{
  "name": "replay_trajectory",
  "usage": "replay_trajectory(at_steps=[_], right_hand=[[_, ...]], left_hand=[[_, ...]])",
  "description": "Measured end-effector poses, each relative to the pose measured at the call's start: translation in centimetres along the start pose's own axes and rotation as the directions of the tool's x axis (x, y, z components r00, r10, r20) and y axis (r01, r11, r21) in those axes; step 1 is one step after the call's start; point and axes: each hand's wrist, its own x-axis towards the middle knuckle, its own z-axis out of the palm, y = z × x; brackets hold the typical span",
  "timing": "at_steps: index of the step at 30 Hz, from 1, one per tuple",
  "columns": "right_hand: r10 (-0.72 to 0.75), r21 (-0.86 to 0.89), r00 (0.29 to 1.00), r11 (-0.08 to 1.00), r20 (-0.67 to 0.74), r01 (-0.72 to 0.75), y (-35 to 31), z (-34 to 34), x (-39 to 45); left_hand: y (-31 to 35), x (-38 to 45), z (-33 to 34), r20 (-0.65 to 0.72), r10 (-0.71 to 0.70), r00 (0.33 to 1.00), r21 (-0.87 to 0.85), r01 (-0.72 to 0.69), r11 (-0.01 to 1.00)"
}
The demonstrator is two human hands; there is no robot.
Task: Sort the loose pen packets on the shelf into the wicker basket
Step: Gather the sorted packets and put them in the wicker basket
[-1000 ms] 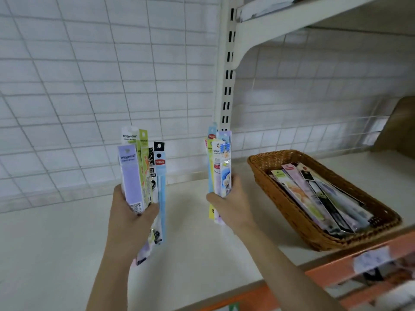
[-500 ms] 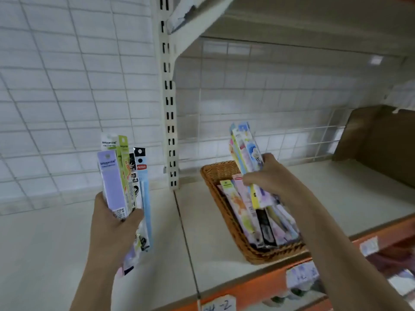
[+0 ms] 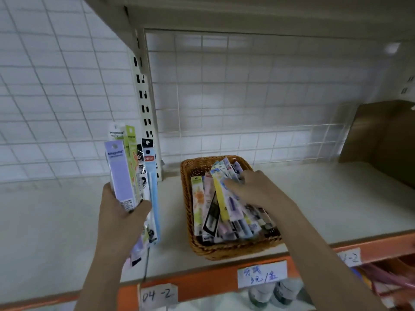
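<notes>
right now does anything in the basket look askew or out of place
Mildly. The packets under the right hand lie fanned and slanted across the neater row in the wicker basket. The left hand holds its own bundle of packets upright. Nothing looks spilled or damaged.

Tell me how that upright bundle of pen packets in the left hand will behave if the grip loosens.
The bundle of pen packets would likely fan apart: the left hand grips only its lower part, and the tops already splay. The glossy packaging probably slides easily, so the blue outer packet may slip first. Each looks thin, light and somewhat bendy.
</notes>
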Motion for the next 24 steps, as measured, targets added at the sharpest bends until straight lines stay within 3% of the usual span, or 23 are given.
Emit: replay_trajectory(at_steps=[3, 6, 9, 14, 19, 24], right_hand=[[-0.032, 0.068, 0.999, 0.997, -0.042, 0.035, 1.1, 0.4, 0.9], [-0.080, -0.014, 0.996, 0.997, -0.051, 0.079, 2.2, 1.2, 2.0], [-0.276, -0.087, 0.955, 0.960, -0.110, 0.267, 2.5, 2.3, 2.7], [-0.304, 0.012, 0.950, 0.952, -0.066, 0.305, 3.6, 2.4, 2.9], [-0.327, 0.104, 0.933, 0.933, -0.150, 0.343, 4.6, 0.6, 1.7], [-0.308, 0.139, 0.890, 0.918, -0.337, 0.370, 7.3, -0.8, 1.0]], left_hand=[[0.8, -1.1, 0.4, -0.044, -0.013, 0.999, 0.028, 0.015, 1.000], [1.5, -1.7, 0.3, -0.066, -0.035, 0.997, 0.071, 0.040, 0.997], [1.6, -1.7, -0.3, -0.061, -0.069, 0.996, 0.137, 0.077, 0.988], [2.8, -1.6, 0.1, 0.060, -0.149, 0.987, 0.076, 0.145, 0.987], [6.0, -0.9, 4.3, 0.210, -0.165, 0.964, 0.071, 0.153, 0.986], [6.4, 0.6, 9.1, 0.310, -0.216, 0.926, 0.130, 0.184, 0.974]])
